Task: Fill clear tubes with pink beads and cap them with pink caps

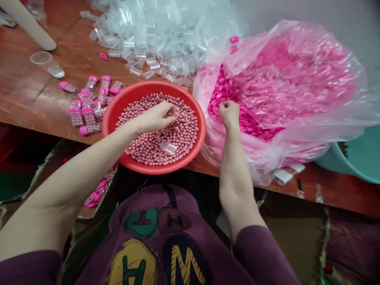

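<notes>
A red bowl (pixel 114 109) full of small pink beads (pixel 184 132) sits at the table's front edge. My left hand (pixel 156 116) rests in the beads with its fingers curled round a small clear vial that shows only in part. Another clear vial (pixel 169 147) lies on the beads nearer to me. My right hand (pixel 229 113) is closed in a fist inside a big clear plastic bag (pixel 297 99) of bright pink caps (pixel 225 89). What the fist holds is hidden.
Several filled, pink-capped vials (pixel 86 105) lie left of the bowl. A heap of empty clear vials (pixel 154 35) fills the back. A clear plastic cup (pixel 47 63) lies on its side at the far left. A teal tub (pixel 359 158) stands at the right edge.
</notes>
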Demonstrator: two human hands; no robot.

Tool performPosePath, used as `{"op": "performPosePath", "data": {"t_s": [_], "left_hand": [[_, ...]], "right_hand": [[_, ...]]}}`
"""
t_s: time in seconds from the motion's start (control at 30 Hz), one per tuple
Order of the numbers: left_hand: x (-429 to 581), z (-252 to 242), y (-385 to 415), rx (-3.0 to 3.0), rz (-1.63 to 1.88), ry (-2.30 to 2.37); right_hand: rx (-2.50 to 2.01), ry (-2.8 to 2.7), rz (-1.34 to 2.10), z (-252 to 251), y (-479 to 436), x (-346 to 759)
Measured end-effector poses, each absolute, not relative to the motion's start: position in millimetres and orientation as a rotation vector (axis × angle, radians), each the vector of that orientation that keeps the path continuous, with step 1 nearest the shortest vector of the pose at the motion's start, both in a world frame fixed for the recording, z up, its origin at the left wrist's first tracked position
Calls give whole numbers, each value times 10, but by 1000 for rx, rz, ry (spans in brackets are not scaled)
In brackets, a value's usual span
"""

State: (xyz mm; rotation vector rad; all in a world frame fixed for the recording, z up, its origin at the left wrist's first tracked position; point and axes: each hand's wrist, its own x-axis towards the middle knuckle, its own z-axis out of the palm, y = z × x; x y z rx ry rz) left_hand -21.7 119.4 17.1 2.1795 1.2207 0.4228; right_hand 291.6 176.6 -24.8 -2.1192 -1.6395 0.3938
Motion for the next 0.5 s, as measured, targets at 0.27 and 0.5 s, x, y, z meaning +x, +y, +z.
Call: {"op": "performPosePath", "data": {"t_s": [0.27, 0.5], "left_hand": [[-357, 296, 897, 1021, 864, 932], [-437, 256, 981, 720, 961, 843]], "right_hand": [[-2461, -1632, 337, -465, 1964, 2765], [-1958, -1854, 504, -181, 1825, 2733]]}}
